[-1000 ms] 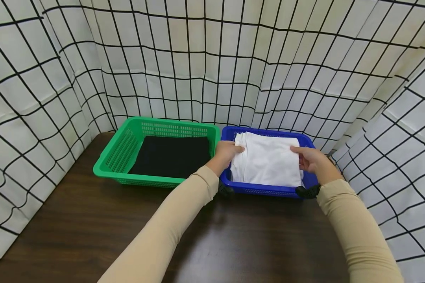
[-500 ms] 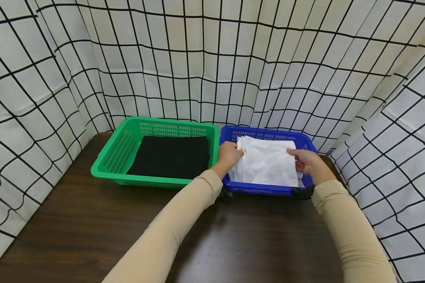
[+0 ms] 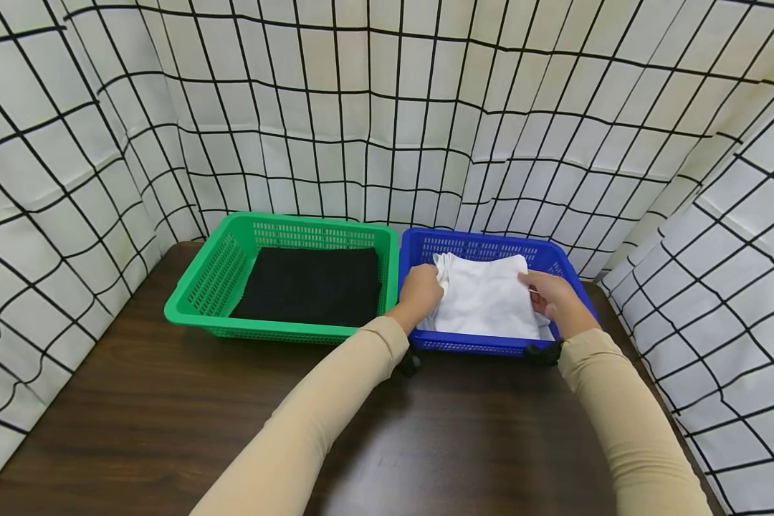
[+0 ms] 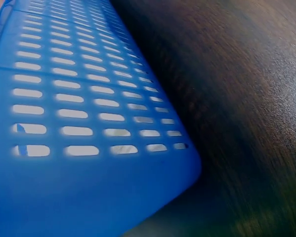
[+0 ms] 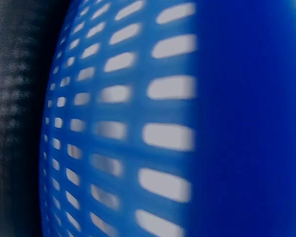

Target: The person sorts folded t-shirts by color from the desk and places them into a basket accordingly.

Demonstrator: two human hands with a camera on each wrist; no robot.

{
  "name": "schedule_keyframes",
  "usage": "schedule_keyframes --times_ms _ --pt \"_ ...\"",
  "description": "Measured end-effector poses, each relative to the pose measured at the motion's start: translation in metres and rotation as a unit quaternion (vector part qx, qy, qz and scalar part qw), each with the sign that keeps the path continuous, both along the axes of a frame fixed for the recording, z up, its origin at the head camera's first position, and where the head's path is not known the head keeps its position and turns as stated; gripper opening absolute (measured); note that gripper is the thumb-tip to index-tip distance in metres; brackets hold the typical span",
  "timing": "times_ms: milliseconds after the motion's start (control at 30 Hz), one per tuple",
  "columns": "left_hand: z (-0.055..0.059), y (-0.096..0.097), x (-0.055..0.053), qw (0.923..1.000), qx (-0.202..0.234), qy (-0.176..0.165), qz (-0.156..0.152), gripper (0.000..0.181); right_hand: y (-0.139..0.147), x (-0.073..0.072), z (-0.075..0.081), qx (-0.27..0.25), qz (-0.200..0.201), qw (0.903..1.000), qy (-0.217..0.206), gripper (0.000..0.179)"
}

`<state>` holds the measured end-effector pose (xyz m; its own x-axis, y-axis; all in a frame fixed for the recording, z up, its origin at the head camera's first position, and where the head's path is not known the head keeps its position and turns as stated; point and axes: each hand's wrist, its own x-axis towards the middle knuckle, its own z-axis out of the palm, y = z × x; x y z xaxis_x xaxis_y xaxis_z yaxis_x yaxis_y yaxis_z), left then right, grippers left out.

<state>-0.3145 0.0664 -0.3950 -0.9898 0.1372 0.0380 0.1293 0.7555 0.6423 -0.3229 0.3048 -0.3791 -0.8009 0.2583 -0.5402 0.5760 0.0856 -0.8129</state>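
A folded white cloth (image 3: pixel 484 297) lies within the blue basket (image 3: pixel 557 258) in the head view, its layered left edge bunched. My left hand (image 3: pixel 419 294) grips that left edge with curled fingers, just inside the basket's left wall. At the opposite edge, my right hand (image 3: pixel 551 297) pinches the cloth near its far right corner, thumb on top and the other fingers bent below. Both wrist views show mostly the slotted outer wall of the blue basket (image 4: pixel 88 187), and neither hand's grip appears there. More white cloth shows under the right edge.
A green basket (image 3: pixel 180 304) stands directly left of the blue one, with a folded black cloth (image 3: pixel 312 287) inside. Both rest on a dark wooden table (image 3: pixel 135 401). White curtains with a black grid (image 3: pixel 335 115) enclose the back and sides.
The white cloth has come lower and nearer in the blue basket, its far edge dropping away from the back rim. My right hand has shifted slightly left, and my left hand has sunk a little.
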Motion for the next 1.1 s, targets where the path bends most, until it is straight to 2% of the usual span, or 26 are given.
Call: schedule_keyframes --times_ms 133,333,533,633,733,833,1000,1100 --pt "-0.001 0.000 0.001 0.9998 -0.013 0.013 -0.003 0.014 -0.003 -0.001 -0.004 0.004 -0.010 0.9999 0.002 0.056" --pt "0.000 0.002 0.001 0.9996 -0.023 0.013 0.005 0.017 -0.006 -0.002 -0.007 0.003 -0.026 0.9996 0.011 0.053" --pt "-0.001 0.004 0.006 0.9979 -0.058 0.021 0.022 0.024 -0.006 0.000 -0.009 0.004 -0.004 1.0000 0.007 0.052" --pt "-0.002 0.003 0.008 0.9977 -0.057 0.030 0.020 0.026 -0.005 0.001 -0.011 -0.002 -0.007 1.0000 0.004 0.053" --pt "-0.002 -0.001 0.008 0.9986 -0.027 0.042 0.014 0.027 -0.005 0.002 -0.012 -0.014 -0.022 0.9997 0.003 0.056" --pt "-0.003 -0.007 0.006 0.9986 0.023 0.048 0.002 0.029 -0.003 0.003 -0.015 -0.027 -0.034 0.9991 -0.002 0.056" --pt "-0.005 -0.021 0.002 0.9931 0.087 0.077 -0.020 0.022 -0.002 0.005 -0.017 -0.056 -0.037 0.9977 -0.011 0.055" --pt "-0.001 -0.031 0.002 0.9897 0.125 0.069 -0.009 0.019 0.000 0.007 -0.015 -0.067 -0.033 0.9972 -0.008 0.055"
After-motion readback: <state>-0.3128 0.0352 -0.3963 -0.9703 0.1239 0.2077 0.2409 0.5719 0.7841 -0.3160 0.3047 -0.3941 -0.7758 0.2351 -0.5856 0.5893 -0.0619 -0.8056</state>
